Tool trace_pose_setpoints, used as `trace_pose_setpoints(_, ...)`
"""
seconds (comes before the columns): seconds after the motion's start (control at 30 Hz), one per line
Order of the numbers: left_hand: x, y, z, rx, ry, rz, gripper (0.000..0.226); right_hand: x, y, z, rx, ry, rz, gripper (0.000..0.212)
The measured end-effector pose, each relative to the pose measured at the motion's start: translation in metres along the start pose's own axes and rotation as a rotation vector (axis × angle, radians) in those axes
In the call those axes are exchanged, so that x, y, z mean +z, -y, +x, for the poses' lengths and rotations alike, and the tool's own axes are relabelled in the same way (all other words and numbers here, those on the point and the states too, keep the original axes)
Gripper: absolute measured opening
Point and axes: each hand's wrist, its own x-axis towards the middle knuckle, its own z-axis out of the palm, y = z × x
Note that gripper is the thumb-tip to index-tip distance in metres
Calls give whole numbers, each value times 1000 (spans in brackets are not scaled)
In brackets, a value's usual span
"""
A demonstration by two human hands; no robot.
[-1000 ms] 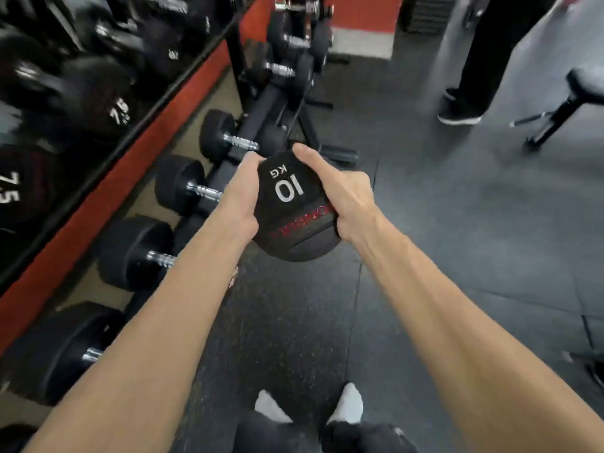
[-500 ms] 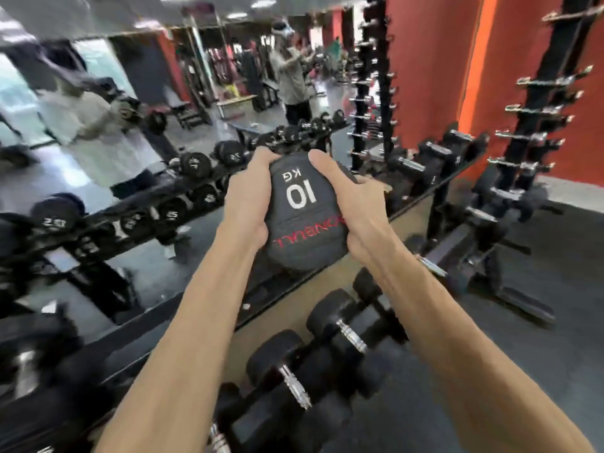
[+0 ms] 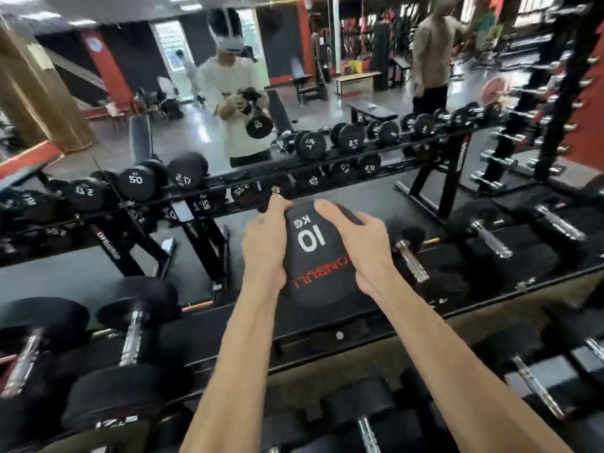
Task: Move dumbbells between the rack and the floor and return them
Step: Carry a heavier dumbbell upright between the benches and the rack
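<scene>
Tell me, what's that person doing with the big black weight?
A person is holding a 10 kg dumbbell by its end, with the left hand on one side and the right hand on the other. It hangs above an open spot on the top shelf of the dumbbell rack, between other dumbbells. A mirror behind the rack reflects the same person holding it.

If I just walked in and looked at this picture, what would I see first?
First you'd see two bare hands, the left hand and the right hand, gripping the end of a black 10 KG dumbbell right in the middle, over the rack's top shelf. Behind it is a big mirror that shows the person holding the dumbbell, and more dumbbells lie left and right.
</scene>
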Motion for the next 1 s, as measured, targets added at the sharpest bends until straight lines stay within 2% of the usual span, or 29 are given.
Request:
trace_pose_setpoints(0.1,16,20,37,-70,22,-7,53,-6,-18,38,46,-14,31,71)
trace_pose_setpoints(0.2,30,40,83,-165,37,-13,54,-3,-33,78,103,-30,-47,64)
trace_pose_setpoints(0.3,41,53,113,-184,51,13,54,-1,-49,110,133,-83,-34,57)
trace_pose_setpoints(0.43,42,74,139,-184,40,36,72,8,-73,137,160,-68,-59,55)
trace_pose_setpoints(0.53,42,91,150,-187,56,39,59,6,-93,150,182,-71,-84,54)
trace_pose_setpoints(0.6,43,97,147,-148,66,114,60,1,-102,151,191,-67,-84,65)
trace_pose_setpoints(0.7,50,100,132,-40,108,240,69,-18,-106,152,171,-31,-45,64)
trace_pose_setpoints(0.87,42,126,101,170,122,345,54,-39,-116,123,88,49,-123,31)
trace_pose_setpoints(0.93,40,138,87,260,142,366,50,-50,-128,110,32,47,-169,24)
trace_pose_setpoints(1.0,35,156,76,347,166,378,46,-59,-144,96,-26,67,-187,28)
